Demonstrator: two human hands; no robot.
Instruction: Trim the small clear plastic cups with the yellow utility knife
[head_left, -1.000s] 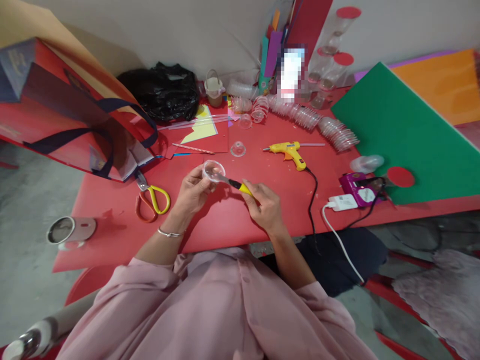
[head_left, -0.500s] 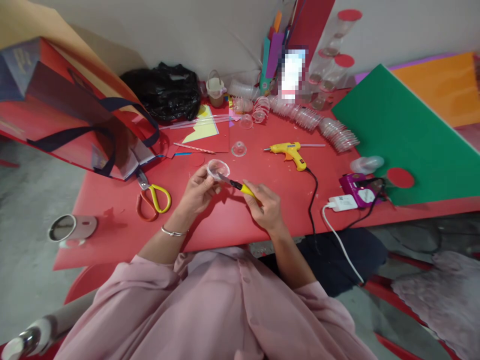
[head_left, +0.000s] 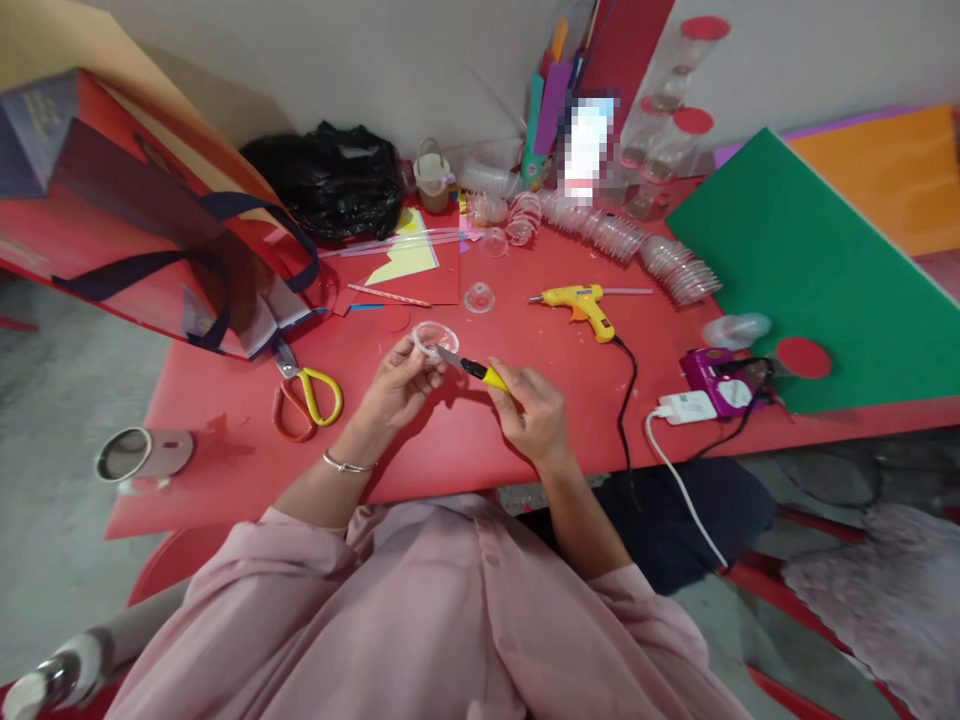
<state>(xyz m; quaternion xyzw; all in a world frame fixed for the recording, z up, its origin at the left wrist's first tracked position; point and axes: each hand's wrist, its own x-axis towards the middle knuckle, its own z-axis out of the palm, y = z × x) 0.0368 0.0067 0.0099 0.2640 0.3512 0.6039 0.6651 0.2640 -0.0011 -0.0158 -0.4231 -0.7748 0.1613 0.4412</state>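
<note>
Pinching a clear plastic lid [head_left: 436, 333] by its near edge, the left hand [head_left: 396, 390] has its thumb and fingers closed on it, up over the red table [head_left: 450, 450]. The right hand [head_left: 538, 418] is curled around the yellow and black handle of a knife [head_left: 475, 369]. The knife is long and thin, and it slants from the right hand across to the left and a bit away from the body. Its blade points at the lid and meets the near right side of it, but it is too small to tell if it cuts in. So the lid is right in the left hand, and the right hand is farther off, with the knife in between. Past the lid, a small clear dome [head_left: 479, 297] sits on the table. To the right of that is a yellow glue gun [head_left: 579, 300], with its black cord hanging over the near edge. Scissors [head_left: 309, 395] lie to the left of the left hand. At the back, lots of clear lids [head_left: 611, 235] lie in a bendy row, near a big green board [head_left: 825, 290]. Behind it all is a gray wall [head_left: 450, 60].
</note>
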